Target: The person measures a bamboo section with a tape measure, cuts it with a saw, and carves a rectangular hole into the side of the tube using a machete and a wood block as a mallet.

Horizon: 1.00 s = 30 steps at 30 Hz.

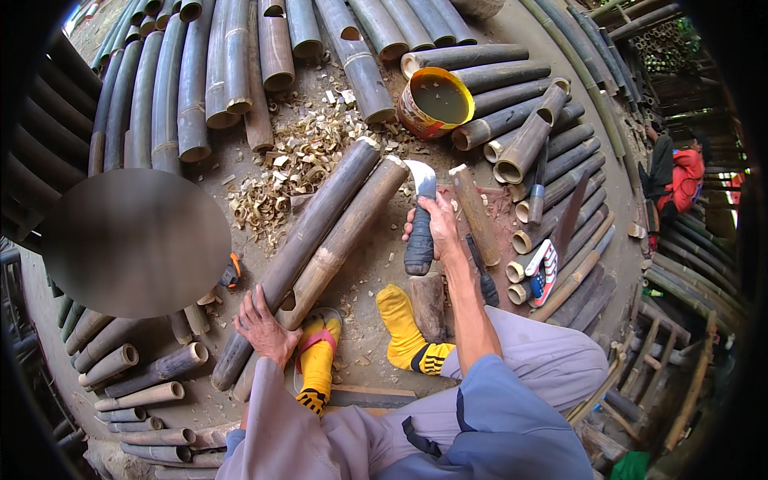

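Observation:
My right hand (432, 228) is closed round the black wrapped handle of a curved knife (424, 178), its pale blade pointing away from me. The blade's tip comes close to the far end of a brown bamboo pole (350, 228) with a notch near its lower part. Alongside it, touching, lies a darker bamboo pole (308, 244). Both slant from lower left to upper right in front of my legs. My left hand (268, 330) grips the darker pole near its lower end, fingers over the top. A short bamboo piece (475, 214) lies right of the knife.
Pale wood shavings (300, 164) heap beyond the poles. A yellow-rimmed bucket (438, 100) of murky liquid stands at the far side. A handsaw (544, 268) rests on bamboo tubes at right. Cut bamboo surrounds me. A person in red (684, 176) is at far right; a blurred patch hides the left.

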### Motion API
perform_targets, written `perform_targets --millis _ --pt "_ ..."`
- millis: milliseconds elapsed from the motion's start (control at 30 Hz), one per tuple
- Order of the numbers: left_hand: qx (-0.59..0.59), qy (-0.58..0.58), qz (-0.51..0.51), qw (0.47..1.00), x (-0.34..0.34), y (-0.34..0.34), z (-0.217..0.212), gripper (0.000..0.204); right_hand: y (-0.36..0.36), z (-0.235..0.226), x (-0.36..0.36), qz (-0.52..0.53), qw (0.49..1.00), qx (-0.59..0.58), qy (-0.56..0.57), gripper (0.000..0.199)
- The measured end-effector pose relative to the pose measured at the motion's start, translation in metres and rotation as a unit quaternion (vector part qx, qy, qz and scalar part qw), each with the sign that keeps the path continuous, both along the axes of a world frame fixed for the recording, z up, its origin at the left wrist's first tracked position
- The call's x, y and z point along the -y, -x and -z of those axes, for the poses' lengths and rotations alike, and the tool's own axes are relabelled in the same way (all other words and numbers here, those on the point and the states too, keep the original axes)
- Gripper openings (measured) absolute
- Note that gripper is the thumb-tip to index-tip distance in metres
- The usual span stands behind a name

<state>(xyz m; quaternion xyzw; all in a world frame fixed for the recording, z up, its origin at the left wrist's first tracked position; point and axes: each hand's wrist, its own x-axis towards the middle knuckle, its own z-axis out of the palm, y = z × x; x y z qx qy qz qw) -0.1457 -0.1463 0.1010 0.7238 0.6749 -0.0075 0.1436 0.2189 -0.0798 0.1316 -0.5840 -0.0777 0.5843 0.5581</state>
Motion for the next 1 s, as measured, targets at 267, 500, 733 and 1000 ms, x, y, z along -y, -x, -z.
perform_targets --millis 267,500,733,1000 --pt "0.015 0.01 -0.006 1.0 -0.003 -0.006 -0.008 0.127 0.001 0.002 -0.003 -0.006 0.999 0.051 0.011 0.014" --pt "0.005 0.002 -0.005 1.0 -0.003 -0.005 -0.01 0.127 0.011 -0.001 0.0 0.021 0.997 0.067 0.011 0.013" --pt "0.007 -0.006 -0.003 1.0 -0.002 -0.008 -0.006 0.129 0.006 0.002 -0.001 0.009 0.997 0.074 0.036 0.012" --pt "0.016 -0.001 -0.008 1.0 -0.003 -0.002 -0.005 0.127 0.049 -0.01 0.0 0.055 0.949 0.302 -0.076 0.01"
